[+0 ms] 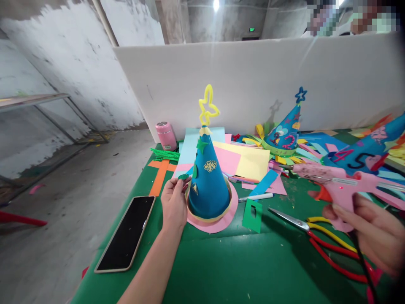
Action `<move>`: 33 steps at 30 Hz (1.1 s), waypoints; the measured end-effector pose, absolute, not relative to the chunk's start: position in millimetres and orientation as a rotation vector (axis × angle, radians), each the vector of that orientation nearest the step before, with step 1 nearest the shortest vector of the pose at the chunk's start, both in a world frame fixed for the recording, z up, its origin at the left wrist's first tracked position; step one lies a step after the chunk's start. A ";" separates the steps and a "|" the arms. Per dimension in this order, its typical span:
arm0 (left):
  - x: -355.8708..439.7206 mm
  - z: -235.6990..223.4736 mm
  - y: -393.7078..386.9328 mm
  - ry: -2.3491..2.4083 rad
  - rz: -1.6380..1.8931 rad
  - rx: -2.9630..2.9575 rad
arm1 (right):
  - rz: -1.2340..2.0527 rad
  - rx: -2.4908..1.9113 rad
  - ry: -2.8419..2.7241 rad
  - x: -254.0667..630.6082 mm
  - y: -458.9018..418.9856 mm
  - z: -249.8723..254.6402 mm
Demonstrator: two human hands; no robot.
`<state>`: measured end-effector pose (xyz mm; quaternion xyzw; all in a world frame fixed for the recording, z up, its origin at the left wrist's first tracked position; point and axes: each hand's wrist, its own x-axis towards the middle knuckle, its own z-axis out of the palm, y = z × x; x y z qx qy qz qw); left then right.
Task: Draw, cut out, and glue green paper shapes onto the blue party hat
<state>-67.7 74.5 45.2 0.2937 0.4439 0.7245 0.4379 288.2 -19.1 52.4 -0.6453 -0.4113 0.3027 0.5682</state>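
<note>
A blue cone party hat with a pink brim stands upright on the green table, a yellow pipe-cleaner star at its tip. At its left side, my left hand pinches a small green paper piece between thumb and fingertips. My right hand is wrapped round the handle of a pink hot glue gun, whose nozzle points left, above the table. Below it lie scissors with red and yellow handles. A green paper scrap with a cut-out hole lies right of the hat.
On the left edge rests a phone. Behind it are orange strips, green pipe cleaners and a pink canister. Coloured paper sheets and two decorated hats stand before a white partition.
</note>
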 end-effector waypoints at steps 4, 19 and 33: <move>-75.1 47.1 60.6 1.164 1.822 0.809 | 0.861 -1.419 -1.023 251.6 -17.4 54.7; -65.9 31.1 12.4 1.197 1.630 1.914 | 1.033 -1.252 -1.297 172.8 -17.2 59.8; -54.7 13.0 12.6 1.072 1.427 2.258 | 0.816 -1.367 -1.538 157.1 -21.1 58.2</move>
